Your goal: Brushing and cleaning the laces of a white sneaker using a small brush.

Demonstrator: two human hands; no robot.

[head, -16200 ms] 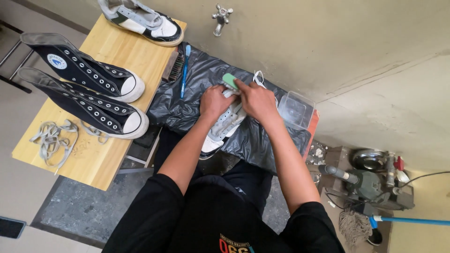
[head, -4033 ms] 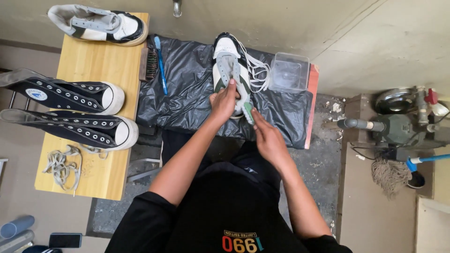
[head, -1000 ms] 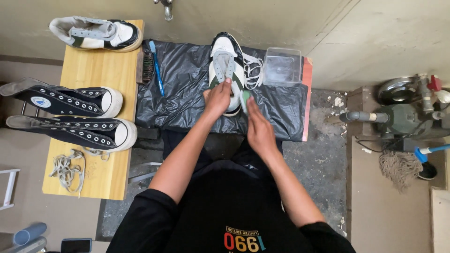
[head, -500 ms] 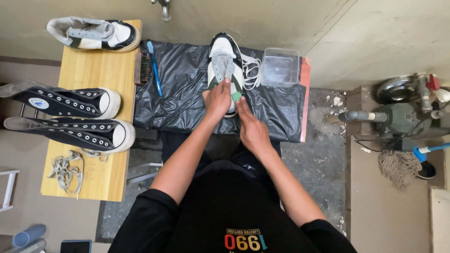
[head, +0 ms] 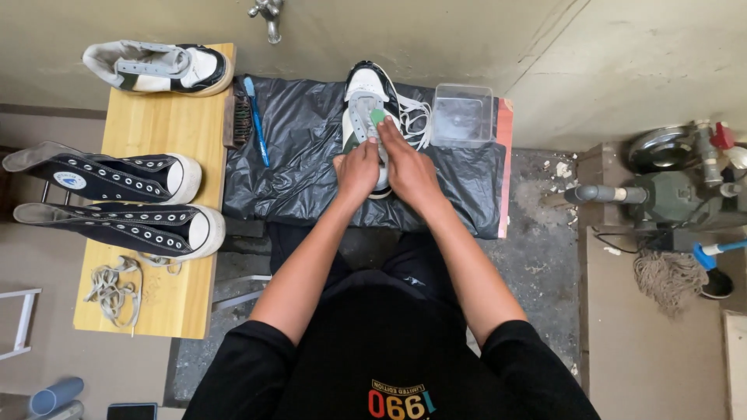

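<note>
Resting on the black plastic sheet (head: 311,167), the white sneaker (head: 366,101) lies under both hands. Left hand (head: 356,167) clasps its side; right hand (head: 408,167) pinches a green cloth (head: 377,117) against its tongue.

soft, even daylight, fairly bright, with no harsh glare. faint sheen shows on the black plastic sheet (head: 311,167). shadows are weak and short. focus is sharp throughout; wide-angle bending curves the wall and the frame edges.
</note>
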